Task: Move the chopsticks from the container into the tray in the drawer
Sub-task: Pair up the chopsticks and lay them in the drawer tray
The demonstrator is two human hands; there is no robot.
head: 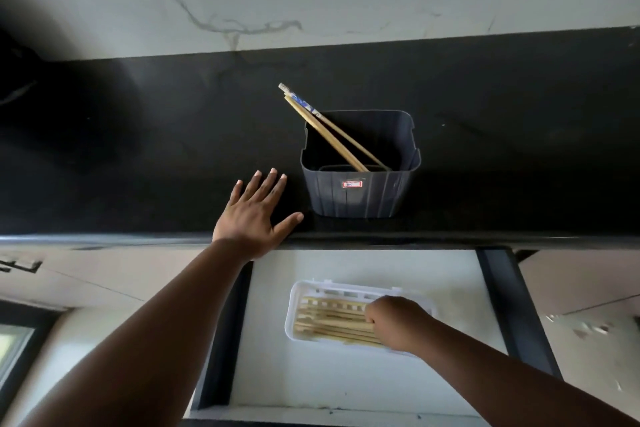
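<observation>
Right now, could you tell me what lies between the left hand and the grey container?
Nothing: in the head view, only bare black countertop separates the left hand from the grey container; the thumb tip stops just short of its base.

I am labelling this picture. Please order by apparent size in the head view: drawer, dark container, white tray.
1. drawer, clearly largest.
2. dark container and white tray: they look alike in size, and the tray lies nearer the camera, so I leave them unranked.
</observation>
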